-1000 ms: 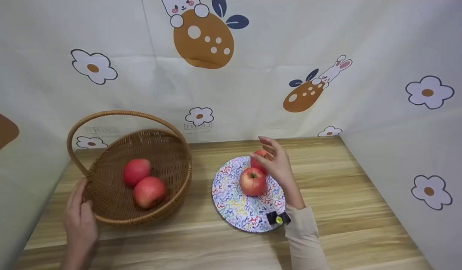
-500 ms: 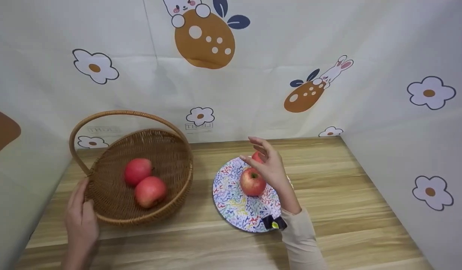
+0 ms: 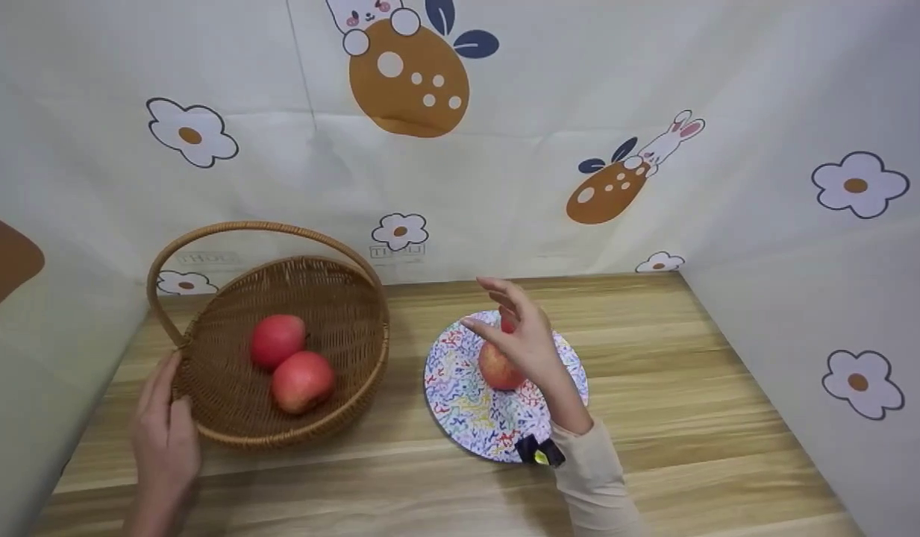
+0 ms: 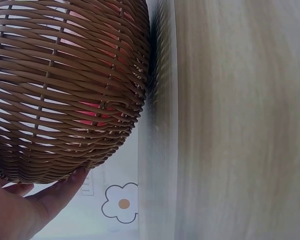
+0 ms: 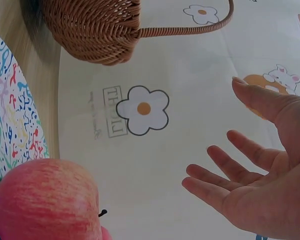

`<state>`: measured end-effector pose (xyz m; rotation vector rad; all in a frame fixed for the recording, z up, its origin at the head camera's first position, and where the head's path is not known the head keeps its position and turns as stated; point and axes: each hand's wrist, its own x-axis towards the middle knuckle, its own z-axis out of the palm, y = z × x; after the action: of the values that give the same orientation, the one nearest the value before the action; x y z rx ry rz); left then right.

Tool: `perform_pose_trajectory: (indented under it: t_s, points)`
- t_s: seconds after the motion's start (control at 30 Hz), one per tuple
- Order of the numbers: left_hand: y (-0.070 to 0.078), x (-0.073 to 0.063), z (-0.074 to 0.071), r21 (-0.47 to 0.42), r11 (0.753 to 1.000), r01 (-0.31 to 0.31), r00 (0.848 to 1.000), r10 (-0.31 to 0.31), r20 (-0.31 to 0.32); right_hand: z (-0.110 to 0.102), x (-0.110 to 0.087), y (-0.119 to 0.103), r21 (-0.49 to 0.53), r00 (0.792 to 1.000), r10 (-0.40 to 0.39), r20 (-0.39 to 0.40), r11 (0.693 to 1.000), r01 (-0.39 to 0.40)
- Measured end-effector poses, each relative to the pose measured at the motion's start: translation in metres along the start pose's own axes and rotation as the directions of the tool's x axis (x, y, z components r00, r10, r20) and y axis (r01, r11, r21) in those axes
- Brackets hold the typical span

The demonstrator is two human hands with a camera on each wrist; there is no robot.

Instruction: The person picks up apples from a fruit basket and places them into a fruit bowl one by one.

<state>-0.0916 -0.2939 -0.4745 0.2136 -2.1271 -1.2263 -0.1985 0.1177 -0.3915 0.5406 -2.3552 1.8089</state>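
Your right grip [image 3: 525, 335] hangs unclosed and empty by the near apple [image 3: 495, 367] on the plate [image 3: 456, 410]; an off-centre pinch could knock the far apple [image 3: 507, 323], at 12 o'clock. Your left grip [image 3: 166, 440] touches the basket [image 3: 340, 298] at 8 o'clock; whether clasping, you cannot tell

A counter [image 3: 698, 418] with a pale wood-grain pattern runs back to an off-white sheet [image 3: 504, 179], with similar patterned sheeting on both sides. High on the back, a large orange-brown fruit print [image 3: 411, 93] with white spots has dark blue leaves [image 3: 476, 44] and a partly cropped rabbit [image 3: 366, 16]. To its right, a smaller fruit print [image 3: 605, 195] tilts beneath a white rabbit [image 3: 665, 145]. White flowers with brown centres are scattered around; two, an upper flower [image 3: 860, 185] and a lower flower [image 3: 863, 384], decorate the right side. Faint boxed lettering [image 5: 111, 111] adjoins another flower [image 5: 144, 108].
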Motion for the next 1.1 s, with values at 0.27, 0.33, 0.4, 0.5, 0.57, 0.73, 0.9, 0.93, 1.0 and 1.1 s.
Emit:
perform_pose_trajectory:
  t_s: [0.27,0.33,0.4,0.5,0.57,0.73,0.9,0.93,1.0,1.1]
  points:
    - [-0.001,0.0,0.001,0.012,1.0,-0.009,1.0,0.009,-0.001,0.01,-0.004,-0.008,0.053,0.999,-0.015,0.045,0.999,0.013]
    - [-0.001,0.0,0.001,0.016,1.0,-0.012,1.0,0.012,-0.002,0.012,-0.005,-0.01,0.044,0.998,-0.028,0.059,0.999,0.026]
    - [-0.001,0.0,0.001,0.019,1.0,-0.013,1.0,0.013,-0.005,0.015,-0.006,-0.01,0.032,0.997,-0.039,0.073,0.999,0.036]
    - [-0.001,-0.001,0.001,0.026,1.0,-0.01,1.0,0.01,-0.002,0.019,-0.008,-0.012,0.011,0.995,-0.05,0.085,0.999,0.05]
    - [0.0,-0.001,0.001,0.032,0.999,-0.003,1.0,0.003,0.003,0.021,-0.009,-0.014,-0.001,0.994,-0.057,0.089,0.998,0.058]
    - [0.001,0.0,0.0,0.042,0.999,0.006,1.0,-0.007,0.019,0.028,-0.012,-0.018,-0.029,0.992,-0.083,0.098,0.996,0.086]
    - [0.0,0.0,0.0,0.045,0.999,-0.003,1.0,0.002,0.021,0.035,-0.014,-0.019,-0.037,0.987,-0.104,0.123,0.993,0.11]
    - [0.0,-0.001,0.0,0.044,0.999,-0.004,1.0,0.003,0.022,0.037,-0.014,-0.019,-0.039,0.986,-0.105,0.129,0.993,0.111]
    - [0.001,-0.001,-0.001,0.043,0.999,-0.005,1.0,0.004,0.026,0.04,-0.014,-0.019,-0.042,0.984,-0.108,0.142,0.993,0.115]
    - [0.001,0.0,-0.001,0.044,0.999,-0.001,0.999,0.0,0.033,0.045,-0.014,-0.021,-0.057,0.98,-0.115,0.162,0.99,0.126]
